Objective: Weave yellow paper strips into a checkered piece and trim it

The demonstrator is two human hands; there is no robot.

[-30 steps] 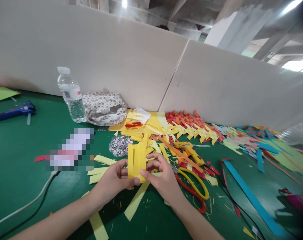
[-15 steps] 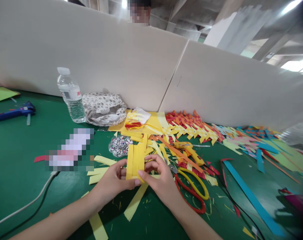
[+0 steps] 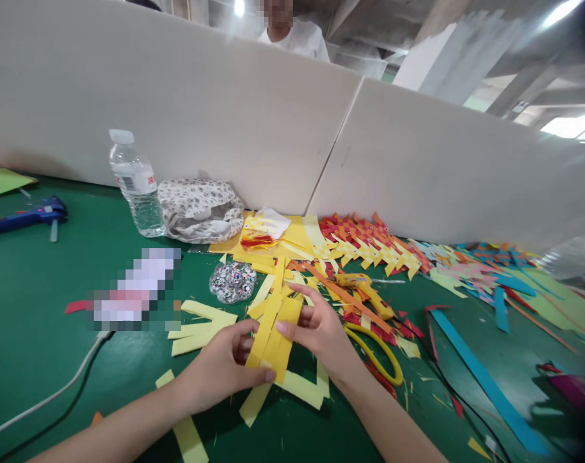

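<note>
Between my two hands is a set of yellow paper strips [image 3: 272,341] lying side by side, tilted to the right. My left hand [image 3: 229,360] grips their lower left edge, thumb on top and fingers underneath. On the right side, my right hand [image 3: 316,328] pinches the same strips with its thumb on the front. Pale yellow paper strips [image 3: 299,388] lie on the table beneath them. Scissors [image 3: 382,350] with one yellow and one red handle lie by my right wrist, partly hidden by it. A round clear pack of googly eyes [image 3: 233,281] sits just beyond my left hand.
A yellow glue gun [image 3: 364,292] lies to the right, its black cord trailing forward. Woven paper fish [image 3: 369,247] are heaped along the white partition [image 3: 177,96]. Left are a water bottle [image 3: 138,186], a patterned cloth bag [image 3: 200,209] and a blue glue gun [image 3: 32,215]. Someone in white [image 3: 305,38] is behind the partition.
The yellow strips have turned clockwise and shifted slightly right and down, both hands still holding them. My right hand now covers more of the scissors. The person behind the partition shows more.
</note>
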